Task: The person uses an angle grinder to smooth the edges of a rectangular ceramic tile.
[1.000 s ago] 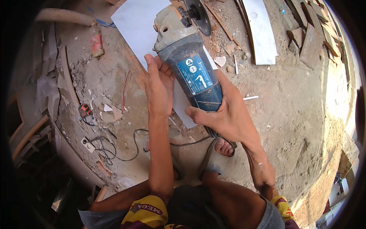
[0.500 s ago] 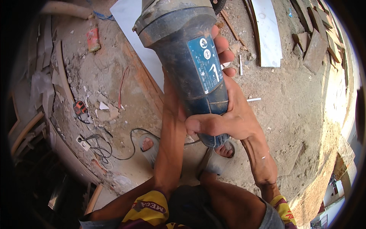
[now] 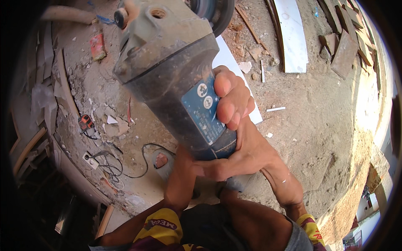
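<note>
A grinder [image 3: 167, 104] is gripped by the right hand [image 3: 245, 138]; the left hand [image 3: 185, 161] is mostly hidden, its hold unclear. Cuts could be caused if the disc [image 3: 225, 19] were accidentally started.

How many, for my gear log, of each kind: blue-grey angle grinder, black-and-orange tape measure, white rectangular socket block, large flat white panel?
Blue-grey angle grinder: 1
Black-and-orange tape measure: 1
White rectangular socket block: 1
Large flat white panel: 2 (left one, right one)
Total: 5
</note>
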### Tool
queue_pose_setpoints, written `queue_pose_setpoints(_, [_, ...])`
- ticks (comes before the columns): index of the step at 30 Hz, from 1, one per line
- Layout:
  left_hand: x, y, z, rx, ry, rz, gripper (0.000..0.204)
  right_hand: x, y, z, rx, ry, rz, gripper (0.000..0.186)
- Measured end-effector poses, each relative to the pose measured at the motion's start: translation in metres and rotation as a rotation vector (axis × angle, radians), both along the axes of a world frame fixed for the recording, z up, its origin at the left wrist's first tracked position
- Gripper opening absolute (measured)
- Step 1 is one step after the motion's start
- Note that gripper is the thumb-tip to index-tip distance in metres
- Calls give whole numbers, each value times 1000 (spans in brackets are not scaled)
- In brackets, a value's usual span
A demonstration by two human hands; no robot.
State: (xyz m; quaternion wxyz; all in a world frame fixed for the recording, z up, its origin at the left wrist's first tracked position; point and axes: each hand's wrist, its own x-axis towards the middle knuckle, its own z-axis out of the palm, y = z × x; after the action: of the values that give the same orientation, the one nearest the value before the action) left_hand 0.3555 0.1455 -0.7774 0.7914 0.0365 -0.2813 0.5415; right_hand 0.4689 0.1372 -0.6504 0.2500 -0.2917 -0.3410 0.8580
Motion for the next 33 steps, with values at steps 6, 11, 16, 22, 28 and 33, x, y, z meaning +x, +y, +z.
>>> queue_pose_setpoints(6, [-38, -15, 45, -356, 573, 146, 56, -14, -11, 3, 229, -281, -169, 89])
queue_pose_setpoints(11, [-71, 17, 72, -870, 1574, 550, 97, -19, 25, 4, 242, -585, -205, 80])
queue_pose_setpoints(16, [-81, 32, 75, -586, 1919, 549, 97, -23, 39, -33, 352, -754, -188, 72])
queue_pose_setpoints(22, [-79, 45, 52, -682, 1879, 586, 102, -26, 57, -54, 384, -757, -144, 70])
queue_pose_setpoints(28, [-75, 46, 43, -730, 1882, 646, 94, -29, 61, -59, 331, -747, -123, 62])
queue_pose_setpoints(33, [-69, 45, 42, -736, 1854, 654, 93, -27, 64, -62, 352, -721, -119, 61])
